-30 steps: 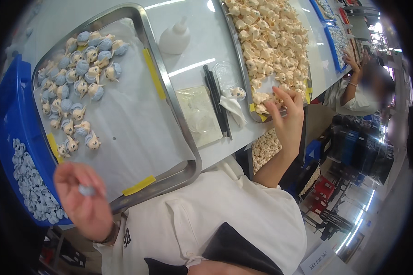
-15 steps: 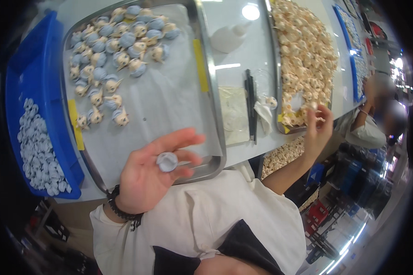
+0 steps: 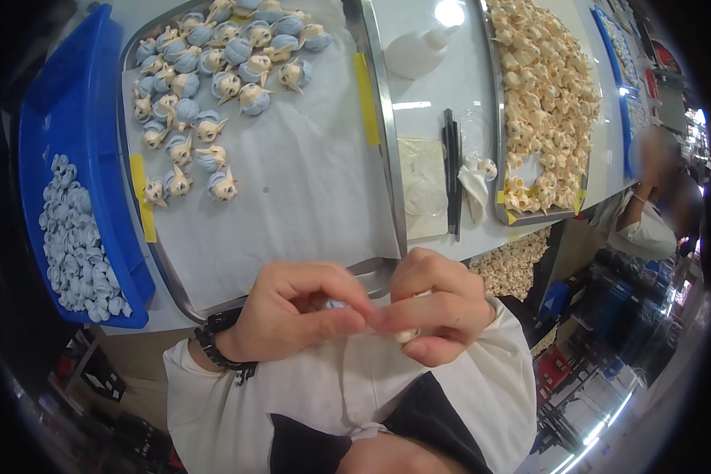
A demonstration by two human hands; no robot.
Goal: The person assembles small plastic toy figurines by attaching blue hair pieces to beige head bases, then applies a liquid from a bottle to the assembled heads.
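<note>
My left hand (image 3: 292, 316) and my right hand (image 3: 438, 304) meet in front of my chest, fingertips almost touching. A pale blue doll hair piece (image 3: 334, 303) shows between the bent fingers of the left. Pinched in the right is a cream doll head (image 3: 408, 335), mostly covered by the fingers. Beyond them lies a metal tray (image 3: 385, 134) lined with white paper; doll heads with blue hair (image 3: 237, 52) stand in its far left part. Loose blue hair pieces (image 3: 75, 245) fill the near end of a blue bin (image 3: 110, 103) on the left.
A second tray (image 3: 499, 118) at right is heaped with bare cream doll heads (image 3: 549, 103). Between the trays are a white bottle (image 3: 411, 57), black sticks (image 3: 452, 170), a pale square pad (image 3: 423, 189) and a crumpled cloth (image 3: 474, 193). A co-worker (image 3: 648, 217) sits far right.
My right hand has come from the right-hand tray to my left hand, bringing a cream doll head. My left hand has closed its fingers and turned over the blue hair piece.
</note>
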